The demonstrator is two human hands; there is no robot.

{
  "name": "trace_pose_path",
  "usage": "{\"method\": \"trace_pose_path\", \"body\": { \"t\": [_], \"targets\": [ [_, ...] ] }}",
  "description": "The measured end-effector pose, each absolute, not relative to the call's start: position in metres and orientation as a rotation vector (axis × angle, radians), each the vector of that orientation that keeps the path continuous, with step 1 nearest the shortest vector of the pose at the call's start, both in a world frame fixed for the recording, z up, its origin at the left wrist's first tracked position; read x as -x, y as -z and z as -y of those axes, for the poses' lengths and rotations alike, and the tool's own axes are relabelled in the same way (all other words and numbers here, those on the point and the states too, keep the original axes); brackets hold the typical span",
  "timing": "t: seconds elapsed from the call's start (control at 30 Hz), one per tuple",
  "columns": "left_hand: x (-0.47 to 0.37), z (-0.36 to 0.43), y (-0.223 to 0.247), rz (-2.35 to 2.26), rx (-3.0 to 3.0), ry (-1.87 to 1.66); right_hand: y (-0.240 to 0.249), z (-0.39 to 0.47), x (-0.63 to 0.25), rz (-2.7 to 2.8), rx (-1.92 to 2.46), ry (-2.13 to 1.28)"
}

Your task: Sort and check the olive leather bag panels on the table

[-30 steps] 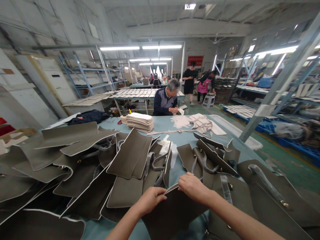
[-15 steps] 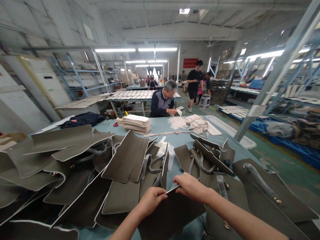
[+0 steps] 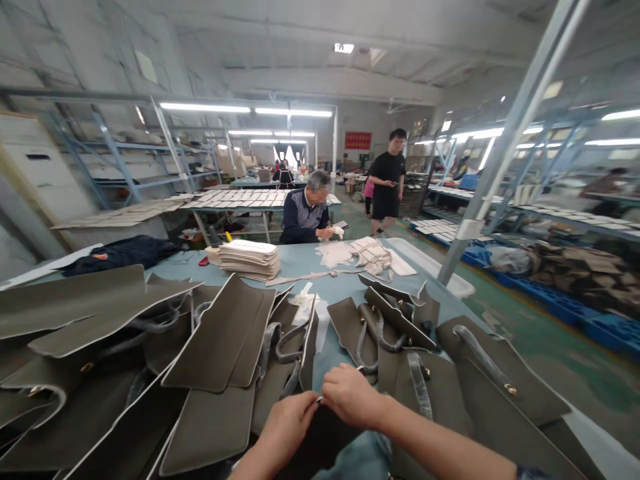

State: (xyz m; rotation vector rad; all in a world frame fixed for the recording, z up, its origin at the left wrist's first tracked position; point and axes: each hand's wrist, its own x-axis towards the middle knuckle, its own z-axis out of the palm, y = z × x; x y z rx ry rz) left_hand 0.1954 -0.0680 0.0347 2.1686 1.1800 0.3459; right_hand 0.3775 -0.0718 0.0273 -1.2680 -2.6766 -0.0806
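My left hand (image 3: 289,423) pinches the white-trimmed upper edge of a dark olive bag panel (image 3: 320,437), low in the middle of the view. Close beside it, my right hand (image 3: 353,398) is closed on the same edge, its fingertips curled out of sight. The panel hangs below both hands, its lower part hidden by them and the frame's bottom. A bag panel with a wrapped handle (image 3: 420,385) lies to the right of my hands. Left of them rest flat olive panels (image 3: 215,333), overlapping on a heap.
A co-worker (image 3: 307,210) sits across the blue table (image 3: 300,257) handling pale pieces. A stack of beige pieces (image 3: 249,260) and a dark jacket (image 3: 120,255) lie at the far left. A metal post (image 3: 480,213) rises on the right. Another person (image 3: 389,173) stands farther back.
My right hand has come closer to my left along the panel's edge, and less of the panel shows. The view has turned, shifting the table's contents leftward.
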Motion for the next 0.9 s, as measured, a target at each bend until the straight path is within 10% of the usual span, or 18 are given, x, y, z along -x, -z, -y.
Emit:
{"method": "trace_pose_path", "body": {
  "t": [0.5,0.9],
  "targets": [
    [-0.180,0.050,-0.044,-1.120,-2.332,0.000,-0.040,0.104,-0.452,2.135,1.559,0.031],
    [-0.136,-0.032,-0.067,-1.661,-1.972,-0.790,0.007,0.135,-0.534,1.202,1.861,-0.271]
  ]
}}
